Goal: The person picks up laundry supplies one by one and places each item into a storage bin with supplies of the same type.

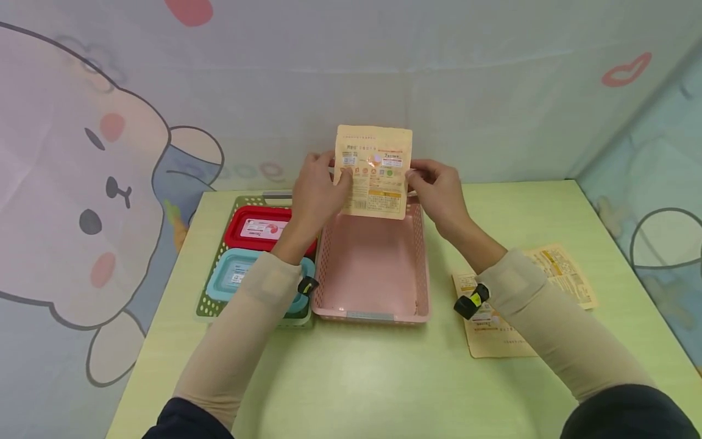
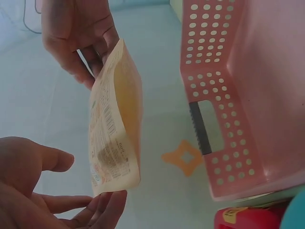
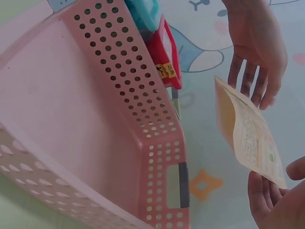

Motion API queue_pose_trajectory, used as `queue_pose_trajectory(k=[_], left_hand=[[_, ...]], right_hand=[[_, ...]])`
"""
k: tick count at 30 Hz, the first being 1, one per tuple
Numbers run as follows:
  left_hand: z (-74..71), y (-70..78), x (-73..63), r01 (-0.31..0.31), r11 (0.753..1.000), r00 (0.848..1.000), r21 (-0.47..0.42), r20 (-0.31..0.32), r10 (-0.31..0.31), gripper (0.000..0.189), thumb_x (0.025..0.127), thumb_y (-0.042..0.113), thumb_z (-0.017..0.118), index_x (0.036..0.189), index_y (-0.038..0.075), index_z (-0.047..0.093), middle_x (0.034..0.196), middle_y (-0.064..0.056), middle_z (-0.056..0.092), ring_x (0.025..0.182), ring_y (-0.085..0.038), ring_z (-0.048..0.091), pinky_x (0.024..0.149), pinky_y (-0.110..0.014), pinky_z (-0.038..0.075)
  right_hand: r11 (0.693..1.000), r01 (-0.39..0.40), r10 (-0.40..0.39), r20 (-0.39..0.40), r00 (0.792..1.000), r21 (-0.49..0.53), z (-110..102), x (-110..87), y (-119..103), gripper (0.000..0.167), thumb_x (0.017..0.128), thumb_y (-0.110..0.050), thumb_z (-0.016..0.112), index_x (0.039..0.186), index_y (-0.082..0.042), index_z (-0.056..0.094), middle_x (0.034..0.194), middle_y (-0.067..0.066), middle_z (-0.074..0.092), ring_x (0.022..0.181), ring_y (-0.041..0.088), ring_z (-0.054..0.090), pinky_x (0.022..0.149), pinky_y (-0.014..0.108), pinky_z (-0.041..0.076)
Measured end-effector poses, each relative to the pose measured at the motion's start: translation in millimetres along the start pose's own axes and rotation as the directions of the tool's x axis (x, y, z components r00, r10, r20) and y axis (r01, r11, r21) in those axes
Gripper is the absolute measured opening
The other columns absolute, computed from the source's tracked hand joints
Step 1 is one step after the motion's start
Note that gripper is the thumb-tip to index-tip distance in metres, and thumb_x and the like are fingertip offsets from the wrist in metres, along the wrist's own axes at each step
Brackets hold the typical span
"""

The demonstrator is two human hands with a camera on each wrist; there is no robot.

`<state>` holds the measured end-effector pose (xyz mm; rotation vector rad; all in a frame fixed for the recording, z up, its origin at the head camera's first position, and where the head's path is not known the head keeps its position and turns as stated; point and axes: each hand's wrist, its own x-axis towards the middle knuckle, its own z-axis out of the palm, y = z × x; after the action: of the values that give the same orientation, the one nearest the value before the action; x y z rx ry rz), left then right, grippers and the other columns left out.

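Note:
A cream-coloured stand-up pouch [image 1: 374, 172] with printed text hangs upright in the air between both hands, over the back end of the pink basket [image 1: 370, 262]. My left hand [image 1: 323, 190] holds its left edge, thumb in front and fingers behind. At the opposite edge my right hand [image 1: 441, 195] holds it with thumb and fingertips. Seen from below in the left wrist view, the pouch [image 2: 112, 129] shows its folded bottom. More cream pouches [image 1: 501, 335] lie on the table, partly hidden under the right forearm.
Left of the pink basket stands a green basket [image 1: 205, 305] with a red-lidded box [image 1: 241, 228] and a blue-lidded box [image 1: 222, 274]. A printed cloth [image 1: 466, 110] hangs behind the table's back edge.

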<state>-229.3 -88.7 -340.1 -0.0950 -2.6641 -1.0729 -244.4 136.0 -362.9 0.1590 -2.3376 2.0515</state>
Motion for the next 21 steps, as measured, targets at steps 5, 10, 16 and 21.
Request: queue_pose_trajectory(k=[5,10,16,21], left_hand=[[6.0,-8.3,-2.3,0.024,1.0,0.995,0.007,0.099,-0.024,0.052,0.105,0.031,0.062,0.143,-0.004,0.059,0.133,-0.02,0.056,0.106,-0.03,0.057,0.088,-0.043,0.053],[13.7,-13.4,-3.4,0.034,0.998,0.983,0.05,0.178,-0.042,0.061,0.105,0.034,0.061,0.15,-0.007,0.052,0.143,-0.025,0.052,0.127,-0.036,0.053,0.104,-0.05,0.05],[21.6,-14.0,-7.0,0.052,0.996,0.974,0.076,0.214,-0.067,0.064,0.106,0.034,0.062,0.153,-0.007,0.048,0.147,-0.03,0.048,0.133,-0.044,0.051,0.108,-0.057,0.047],[25.5,-15.1,-10.7,0.095,0.987,0.946,0.126,0.297,-0.129,0.071,0.106,0.039,0.061,0.158,-0.006,0.04,0.153,-0.032,0.04,0.137,-0.049,0.046,0.11,-0.06,0.045]], right_hand=[[0.996,-0.079,0.081,0.07,0.994,-0.032,-2,-1.5,6,0.041,0.109,-0.013,0.058,0.147,0.003,0.056,0.114,0.015,0.061,0.095,0.023,0.065,0.078,0.029,0.062],[0.98,-0.168,0.185,0.175,0.967,-0.108,-3,0.2,15,0.057,0.11,-0.02,0.059,0.157,0.005,0.042,0.128,0.019,0.056,0.11,0.028,0.063,0.093,0.037,0.06],[0.968,-0.213,0.24,0.228,0.944,-0.136,1,1.4,24,0.06,0.11,-0.021,0.058,0.159,0.007,0.037,0.139,0.024,0.052,0.124,0.039,0.062,0.104,0.048,0.054],[0.962,-0.229,0.26,0.247,0.933,-0.148,4,0.8,30,0.057,0.11,-0.019,0.058,0.157,0.008,0.04,0.142,0.027,0.053,0.125,0.04,0.059,0.105,0.05,0.053]])
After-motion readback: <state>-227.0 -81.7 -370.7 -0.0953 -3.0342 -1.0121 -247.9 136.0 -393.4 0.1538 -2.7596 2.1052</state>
